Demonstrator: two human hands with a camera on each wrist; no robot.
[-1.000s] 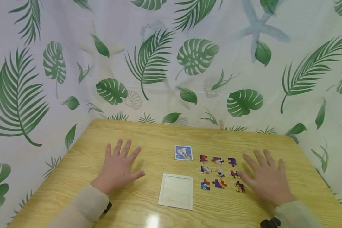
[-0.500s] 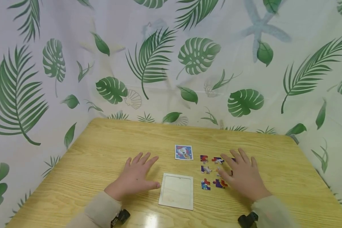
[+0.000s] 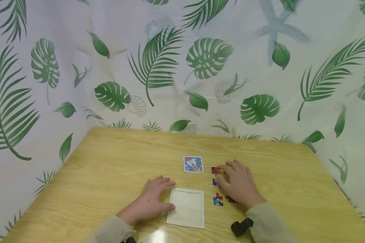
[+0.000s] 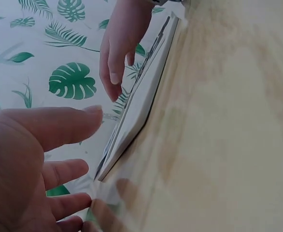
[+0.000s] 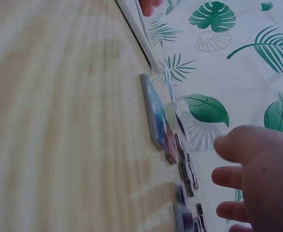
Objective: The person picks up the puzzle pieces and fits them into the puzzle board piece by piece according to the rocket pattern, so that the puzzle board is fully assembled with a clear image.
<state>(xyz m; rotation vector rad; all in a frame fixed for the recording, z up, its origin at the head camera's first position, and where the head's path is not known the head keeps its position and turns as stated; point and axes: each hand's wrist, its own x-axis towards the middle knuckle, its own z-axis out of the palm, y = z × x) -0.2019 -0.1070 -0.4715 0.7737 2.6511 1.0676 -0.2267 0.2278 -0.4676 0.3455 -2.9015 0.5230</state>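
A white curtain [image 3: 167, 111] printed with green leaves and faint shells hangs behind the wooden bench [image 3: 124, 162]. A small picture card [image 3: 193, 164] lies just beyond a pale shallow frame [image 3: 185, 224], and puzzle pieces [image 3: 218, 199] lie to the frame's right. The right hand [image 3: 238, 182] stands in the way, covering most of the pieces in the head view; its grip is apart, with nothing seen between the fingers. The left hand [image 3: 152, 199] also has its grip apart, thumb overlapping the frame's left edge; whether it touches, I cannot tell. A black wrist device [image 3: 241, 226] sits at the right sleeve [image 3: 266, 222].

A second ago both hands were spread wide, well apart, with nine pieces showing between frame and right hand; now both have come inward, while card and frame keep their places.
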